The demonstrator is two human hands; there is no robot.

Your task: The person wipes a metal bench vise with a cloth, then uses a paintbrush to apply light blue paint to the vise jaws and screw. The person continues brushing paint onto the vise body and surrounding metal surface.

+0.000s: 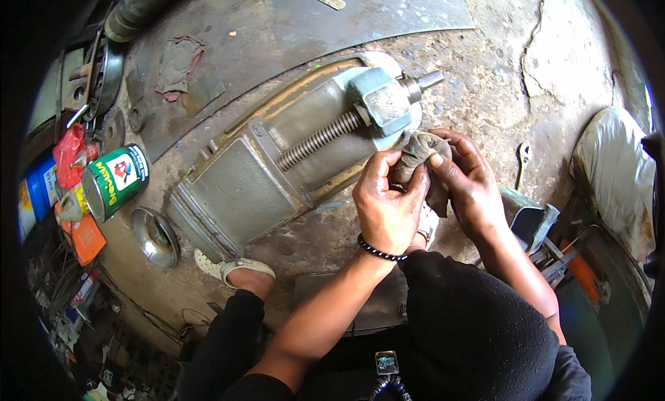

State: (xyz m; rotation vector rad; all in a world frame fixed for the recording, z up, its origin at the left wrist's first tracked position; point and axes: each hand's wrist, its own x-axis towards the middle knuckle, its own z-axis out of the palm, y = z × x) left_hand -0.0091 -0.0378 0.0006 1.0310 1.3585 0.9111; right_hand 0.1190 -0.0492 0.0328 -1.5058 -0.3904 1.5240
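Note:
A dirty grey rag is bunched between both hands. My left hand, with a black bead bracelet at the wrist, pinches the rag from below and the left. My right hand grips it from the right. The rag sits just beside the lower right end of a large grey metal vise-like machine part lying on the concrete floor, with a threaded screw and a square block at its end.
A green tin can lies at the left beside a shiny metal lid. A small spanner lies on the floor at the right, near a white sack. My sandalled foot rests below the machine part.

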